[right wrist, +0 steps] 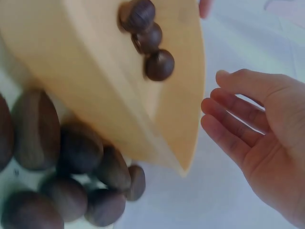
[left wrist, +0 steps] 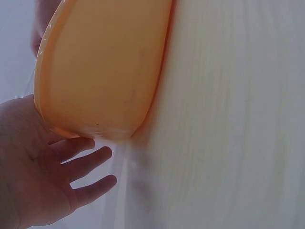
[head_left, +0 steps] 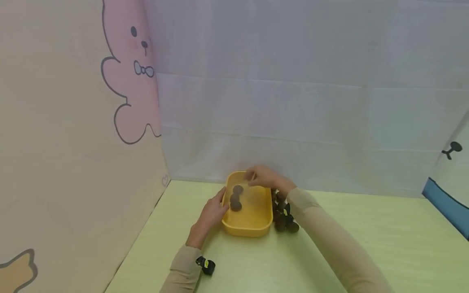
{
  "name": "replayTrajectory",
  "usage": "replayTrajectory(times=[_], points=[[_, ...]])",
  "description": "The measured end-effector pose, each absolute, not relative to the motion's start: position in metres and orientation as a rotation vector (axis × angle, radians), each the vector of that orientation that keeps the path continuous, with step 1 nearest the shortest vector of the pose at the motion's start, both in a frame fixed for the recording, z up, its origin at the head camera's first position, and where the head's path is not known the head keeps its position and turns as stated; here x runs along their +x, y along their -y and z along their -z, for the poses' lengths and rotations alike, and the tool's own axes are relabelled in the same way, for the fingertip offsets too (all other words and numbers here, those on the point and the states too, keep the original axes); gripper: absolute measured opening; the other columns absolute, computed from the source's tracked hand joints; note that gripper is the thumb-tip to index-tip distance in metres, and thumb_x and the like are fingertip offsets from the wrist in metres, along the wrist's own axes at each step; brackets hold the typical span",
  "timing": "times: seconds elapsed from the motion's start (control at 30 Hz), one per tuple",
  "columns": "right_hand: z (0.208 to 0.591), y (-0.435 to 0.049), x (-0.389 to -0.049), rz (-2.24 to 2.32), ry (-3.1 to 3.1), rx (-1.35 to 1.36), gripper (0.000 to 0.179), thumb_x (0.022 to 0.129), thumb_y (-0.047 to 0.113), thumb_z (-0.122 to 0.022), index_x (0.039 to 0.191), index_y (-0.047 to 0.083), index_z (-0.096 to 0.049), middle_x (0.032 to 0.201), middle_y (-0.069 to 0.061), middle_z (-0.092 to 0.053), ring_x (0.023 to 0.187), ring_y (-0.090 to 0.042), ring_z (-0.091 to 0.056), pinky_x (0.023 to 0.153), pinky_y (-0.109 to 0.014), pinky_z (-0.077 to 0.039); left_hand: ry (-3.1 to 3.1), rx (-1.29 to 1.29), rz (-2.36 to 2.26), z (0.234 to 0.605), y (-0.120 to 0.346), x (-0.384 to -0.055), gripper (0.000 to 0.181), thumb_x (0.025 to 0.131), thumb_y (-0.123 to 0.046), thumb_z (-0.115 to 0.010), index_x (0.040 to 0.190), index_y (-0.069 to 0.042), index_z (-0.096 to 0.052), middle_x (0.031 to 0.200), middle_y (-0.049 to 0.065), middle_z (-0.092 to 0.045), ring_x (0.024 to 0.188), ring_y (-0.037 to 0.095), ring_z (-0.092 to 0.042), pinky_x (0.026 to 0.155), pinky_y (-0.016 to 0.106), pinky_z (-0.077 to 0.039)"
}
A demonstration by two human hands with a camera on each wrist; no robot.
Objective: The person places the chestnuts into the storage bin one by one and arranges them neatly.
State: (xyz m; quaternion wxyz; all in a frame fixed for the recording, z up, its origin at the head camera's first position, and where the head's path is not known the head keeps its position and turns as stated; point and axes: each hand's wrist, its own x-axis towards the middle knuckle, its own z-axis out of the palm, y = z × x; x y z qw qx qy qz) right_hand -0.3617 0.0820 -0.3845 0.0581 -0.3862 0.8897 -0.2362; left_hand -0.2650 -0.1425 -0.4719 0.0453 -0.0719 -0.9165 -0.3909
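A yellow plastic tray (head_left: 254,211) stands on the table, with three dark brown chestnuts (right wrist: 160,65) inside along its left half. My left hand (head_left: 210,212) grips the tray's left wall, thumb over the rim and fingers against the outside; the left wrist view has those fingers spread below the tray. Over the far right corner of the tray is my right hand (head_left: 269,178). In the right wrist view its fingers (right wrist: 228,125) are loosely bent beside the rim, nothing between them and the thumb. More chestnuts (right wrist: 105,207) lie in a group against the tray's right side.
The pale green tabletop (head_left: 366,236) ends at a grey-white cloth wall (head_left: 293,114) just behind the tray. To the left rises a cream cloth (head_left: 73,162) with a pink bear print. My right forearm partly covers the chestnut group in the head view.
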Motion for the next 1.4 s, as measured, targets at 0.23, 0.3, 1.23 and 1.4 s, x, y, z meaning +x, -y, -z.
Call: replayTrajectory(times=[0.23, 0.3, 1.23, 1.4], points=[[0.382, -0.107, -0.368, 0.784, -2.728, -1.124, 0.026, 0.091, 0.011, -0.067, 0.113, -0.001, -0.071, 0.105, -0.013, -0.073, 0.097, -0.026, -0.067, 0.085, -0.039, -0.055, 2.804, -0.220, 1.222, 0.471, 0.142, -0.265, 0.066, 0.092, -0.014, -0.055, 0.154, -0.006, -0.035, 0.143, 0.020, -0.056, 0.122, 0.033, -0.060, 0.094, 0.047, -0.050], [0.382, -0.113, -0.368, 0.809, -2.735, -1.112, 0.025, 0.092, 0.010, -0.066, 0.114, -0.001, -0.071, 0.105, -0.013, -0.073, 0.096, -0.025, -0.066, 0.083, -0.039, -0.055, 2.805, -0.216, 1.232, 0.471, 0.142, -0.265, 0.066, 0.092, -0.014, -0.055, 0.154, -0.006, -0.034, 0.143, 0.019, -0.055, 0.123, 0.032, -0.059, 0.095, 0.047, -0.050], [0.434, -0.190, -0.358, 1.059, -2.770, -0.941, 0.028, 0.089, 0.013, -0.070, 0.114, -0.001, -0.070, 0.102, -0.015, -0.071, 0.085, -0.024, -0.064, 0.075, -0.034, -0.051, 2.799, -0.208, 1.262, 0.474, 0.142, -0.267, 0.066, 0.093, -0.013, -0.055, 0.155, -0.006, -0.033, 0.146, 0.019, -0.052, 0.134, 0.036, -0.051, 0.106, 0.050, -0.044], [0.445, -0.195, -0.354, 1.031, -2.756, -0.923, 0.031, 0.089, 0.016, -0.071, 0.115, -0.001, -0.069, 0.107, -0.018, -0.070, 0.092, -0.027, -0.063, 0.078, -0.035, -0.050, 2.805, -0.203, 1.266, 0.474, 0.141, -0.266, 0.066, 0.094, -0.014, -0.055, 0.155, -0.006, -0.032, 0.147, 0.019, -0.052, 0.134, 0.035, -0.051, 0.106, 0.050, -0.044]])
